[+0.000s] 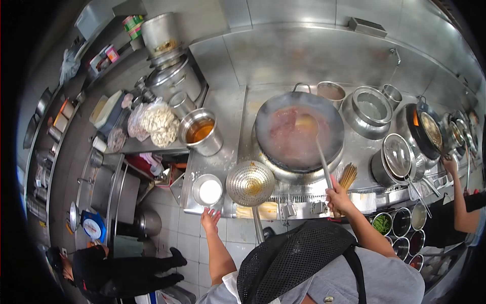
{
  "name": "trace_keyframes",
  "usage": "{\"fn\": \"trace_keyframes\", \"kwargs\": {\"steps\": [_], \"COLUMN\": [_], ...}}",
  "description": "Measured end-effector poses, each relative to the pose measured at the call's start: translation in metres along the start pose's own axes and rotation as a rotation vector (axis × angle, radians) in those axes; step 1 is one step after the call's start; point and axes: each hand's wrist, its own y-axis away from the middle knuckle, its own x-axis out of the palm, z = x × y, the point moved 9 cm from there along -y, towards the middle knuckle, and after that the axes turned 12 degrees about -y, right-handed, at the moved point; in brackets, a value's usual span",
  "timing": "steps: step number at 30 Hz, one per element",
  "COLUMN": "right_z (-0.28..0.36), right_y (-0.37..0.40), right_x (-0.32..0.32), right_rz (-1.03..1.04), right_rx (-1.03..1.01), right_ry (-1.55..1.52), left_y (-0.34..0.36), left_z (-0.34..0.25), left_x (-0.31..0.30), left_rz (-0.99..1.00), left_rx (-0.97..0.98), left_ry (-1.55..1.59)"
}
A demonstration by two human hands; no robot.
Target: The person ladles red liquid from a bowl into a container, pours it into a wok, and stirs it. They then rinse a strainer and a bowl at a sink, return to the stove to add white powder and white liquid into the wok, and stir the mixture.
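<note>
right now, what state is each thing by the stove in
wok, full of reddish liquid
ladle, bowl dipped in the wok
right hand, shut on the ladle handle
left hand, open, empty
strainer, lying on the counter, untouched
pot, uncovered, holds amber liquid

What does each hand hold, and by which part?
The right hand holds the ladle by the near end of its handle, bowl in the wok. The left hand is open and holds nothing.
</note>
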Motion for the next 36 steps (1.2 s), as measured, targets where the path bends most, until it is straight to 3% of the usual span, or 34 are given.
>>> {"fn": "trace_keyframes", "kwargs": {"steps": [2, 3, 5, 6, 7, 9, 10, 13, 14, 15, 17, 19, 21, 22, 24, 25, 27, 28, 29, 31, 35, 36], "right_z": [0.006, 0.013, 0.008, 0.011, 0.005, 0.023, 0.036, 0.038, 0.008, 0.013, -0.007, 0.009, 0.017, 0.009, 0.038, 0.041, 0.026, 0.027, 0.031, 0.0, 0.032, 0.025], "right_y": [0.021, 0.011, -0.005, -0.017, -0.022, -0.038, -0.03, -0.005, -0.005, -0.004, 0.0, -0.011, -0.035, -0.037, -0.037, -0.022, -0.02, 0.001, -0.003, -0.005, -0.029, -0.045], "right_x": [0.029, 0.02, 0.024, 0.016, 0.016, -0.009, -0.009, -0.004, -0.006, -0.01, 0.019, 0.016, 0.002, 0.004, -0.016, -0.017, -0.027, -0.018, -0.02, 0.009, 0.009, -0.001], "right_rz": [0.164, 0.159, 0.361, 0.387, 0.38, 0.041, -0.076, -0.163, -0.037, -0.035, 0.27, 0.323, 0.318, 0.323, -0.088, -0.179, -0.199, -0.099, -0.089, 0.261, 0.341, 0.319], "right_rx": [0.302, 0.282, 0.551, 0.425, 0.403, -0.111, -0.295, -0.458, -0.166, -0.16, 0.351, 0.467, 0.205, 0.206, -0.361, -0.383, -0.466, -0.194, -0.196, 0.318, 0.377, 0.275], "right_ry": [-0.611, -0.629, -1.084, -0.86, -0.886, 0.157, 0.498, 0.541, 0.139, 0.141, -0.822, -1.005, -0.561, -0.571, 0.51, 0.714, 0.681, 0.345, 0.347, -0.824, -0.868, -0.678], "left_y": [-0.007, -0.007, -0.007, -0.011, -0.014, -0.024, -0.032, -0.038, -0.04, -0.041, -0.038, -0.037, -0.035, -0.036, -0.021, -0.013, -0.002, 0.004, 0.007, 0.01, 0.025, 0.029], "left_z": [0.001, -0.003, -0.004, -0.004, -0.002, 0.004, 0.008, 0.007, 0.007, 0.008, 0.002, -0.007, -0.022, -0.037, -0.078, -0.1, -0.143, -0.161, -0.177, -0.203, -0.244, -0.253], "left_x": [0.004, 0.009, 0.01, 0.014, 0.015, 0.015, 0.014, 0.023, 0.023, 0.022, 0.022, 0.026, 0.029, 0.032, 0.044, 0.048, 0.072, 0.082, 0.094, 0.122, 0.184, 0.197], "left_rz": [-0.001, 0.019, -0.047, -0.022, -0.03, -0.015, 0.013, 0.025, 0.028, 0.026, 0.014, 0.012, 0.029, 0.058, 0.069, 0.064, 0.213, 0.236, 0.258, 0.364, 0.466, 0.457], "left_rx": [-0.002, 0.012, -0.002, 0.011, 0.021, 0.042, 0.034, 0.023, 0.025, 0.027, 0.053, 0.086, 0.11, 0.153, 0.201, 0.21, 0.284, 0.289, 0.293, 0.326, 0.306, 0.325], "left_ry": [0.018, 0.008, 0.05, 0.031, 0.066, 0.084, 0.14, 0.216, 0.208, 0.201, 0.173, 0.154, 0.157, 0.15, 0.103, 0.096, 0.012, 0.004, -0.002, -0.077, -0.092, -0.105]}}
